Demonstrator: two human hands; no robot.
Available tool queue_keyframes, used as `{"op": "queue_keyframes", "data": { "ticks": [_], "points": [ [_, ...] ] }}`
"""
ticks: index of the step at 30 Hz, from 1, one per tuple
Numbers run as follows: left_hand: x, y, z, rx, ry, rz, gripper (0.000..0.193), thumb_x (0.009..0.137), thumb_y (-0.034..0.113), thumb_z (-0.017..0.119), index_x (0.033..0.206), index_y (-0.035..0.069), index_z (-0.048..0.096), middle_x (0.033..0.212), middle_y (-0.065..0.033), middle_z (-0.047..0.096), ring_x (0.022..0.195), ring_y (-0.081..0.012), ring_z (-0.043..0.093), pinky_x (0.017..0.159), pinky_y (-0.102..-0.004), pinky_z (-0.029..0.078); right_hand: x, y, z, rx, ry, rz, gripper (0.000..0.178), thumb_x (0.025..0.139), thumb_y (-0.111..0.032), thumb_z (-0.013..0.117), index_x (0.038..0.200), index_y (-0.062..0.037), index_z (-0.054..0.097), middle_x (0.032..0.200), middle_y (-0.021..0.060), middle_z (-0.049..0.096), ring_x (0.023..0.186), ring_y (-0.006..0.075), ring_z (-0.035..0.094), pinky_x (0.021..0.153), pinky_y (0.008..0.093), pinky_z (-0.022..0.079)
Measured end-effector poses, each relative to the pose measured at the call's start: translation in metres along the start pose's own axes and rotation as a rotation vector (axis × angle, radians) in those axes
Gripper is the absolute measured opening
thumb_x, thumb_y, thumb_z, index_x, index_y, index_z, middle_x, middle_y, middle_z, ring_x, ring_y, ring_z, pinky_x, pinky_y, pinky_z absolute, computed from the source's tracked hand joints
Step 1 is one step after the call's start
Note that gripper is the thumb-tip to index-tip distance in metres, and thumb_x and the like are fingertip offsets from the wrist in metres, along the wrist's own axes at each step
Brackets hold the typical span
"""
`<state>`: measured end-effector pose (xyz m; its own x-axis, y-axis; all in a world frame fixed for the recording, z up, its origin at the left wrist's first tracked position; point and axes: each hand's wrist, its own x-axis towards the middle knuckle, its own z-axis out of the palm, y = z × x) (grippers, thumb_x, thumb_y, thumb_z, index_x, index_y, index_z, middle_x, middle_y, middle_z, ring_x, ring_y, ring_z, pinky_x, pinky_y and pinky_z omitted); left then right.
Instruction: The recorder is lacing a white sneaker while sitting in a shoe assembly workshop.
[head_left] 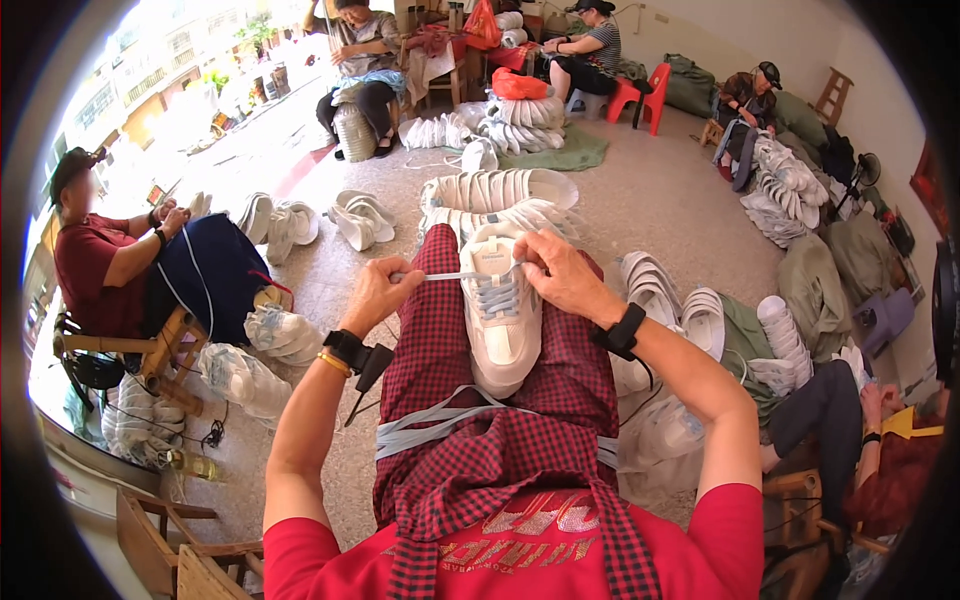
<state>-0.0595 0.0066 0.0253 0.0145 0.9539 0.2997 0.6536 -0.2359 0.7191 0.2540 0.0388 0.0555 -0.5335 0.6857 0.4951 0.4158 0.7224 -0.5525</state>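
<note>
A white sneaker (503, 350) lies between my thighs, its toe pointing toward me, with grey-blue lacing across its front. My left hand (384, 288) is closed on a grey shoelace (445, 276), which runs taut from the shoe's upper eyelets out to the left. My right hand (562, 272) pinches at the right side of the shoe's collar, by the top eyelets. Its fingertips appear to hold the lace there, though they partly cover it. A bundle of loose grey laces (425, 437) rests across my lap on a red-and-black checked apron (480, 470).
Rows of white shoes (495, 190) stand on the floor just beyond my knees. More stacked shoes (650, 285) sit to the right, and plastic-wrapped shoes (240, 380) to the left. Several other people sit around the room. A red chair (655, 90) stands at the back.
</note>
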Motion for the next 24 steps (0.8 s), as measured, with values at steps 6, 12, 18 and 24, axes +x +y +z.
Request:
{"op": "queue_keyframes", "data": {
  "ticks": [6,12,18,24],
  "points": [
    [-0.006,0.020,0.021,0.001,0.085,0.234,0.023,0.082,0.015,0.067,0.101,0.001,0.065,0.100,-0.0115,0.065,0.092,-0.0237,0.061,0.084,-0.0368,0.049,0.001,-0.007,-0.005,-0.244,0.039,-0.233,0.017,0.081,-0.004,0.066,0.098,-0.0037,0.064,0.094,0.0097,0.053,0.098,0.0283,0.052,0.084,0.0403,0.047],
    [-0.006,0.043,0.044,0.069,-0.046,0.389,0.029,0.074,0.011,0.069,0.102,0.008,0.060,0.103,-0.0085,0.059,0.104,-0.0295,0.056,0.091,-0.0445,0.038,0.008,-0.010,0.000,-0.261,-0.053,-0.230,0.014,0.086,-0.014,0.065,0.079,-0.0010,0.064,0.086,0.0122,0.057,0.087,0.0310,0.057,0.077,0.0418,0.048],
    [-0.009,0.047,0.049,0.130,-0.029,0.425,0.029,0.075,0.007,0.068,0.102,0.006,0.056,0.097,-0.0088,0.059,0.097,-0.0272,0.057,0.089,-0.0400,0.040,-0.003,0.028,-0.041,-0.099,-0.189,0.234,0.030,0.089,-0.022,0.058,0.070,0.0000,0.062,0.061,0.0120,0.059,0.060,0.0346,0.058,0.062,0.0421,0.048],
    [-0.015,0.042,0.040,0.127,-0.035,0.481,0.020,0.086,0.010,0.064,0.104,0.006,0.056,0.090,-0.0133,0.060,0.081,-0.0334,0.062,0.070,-0.0413,0.049,-0.025,0.042,-0.099,-0.403,-0.111,0.332,0.017,0.083,-0.014,0.057,0.076,-0.0009,0.065,0.075,0.0132,0.064,0.072,0.0343,0.062,0.070,0.0415,0.051]
  ]
}}
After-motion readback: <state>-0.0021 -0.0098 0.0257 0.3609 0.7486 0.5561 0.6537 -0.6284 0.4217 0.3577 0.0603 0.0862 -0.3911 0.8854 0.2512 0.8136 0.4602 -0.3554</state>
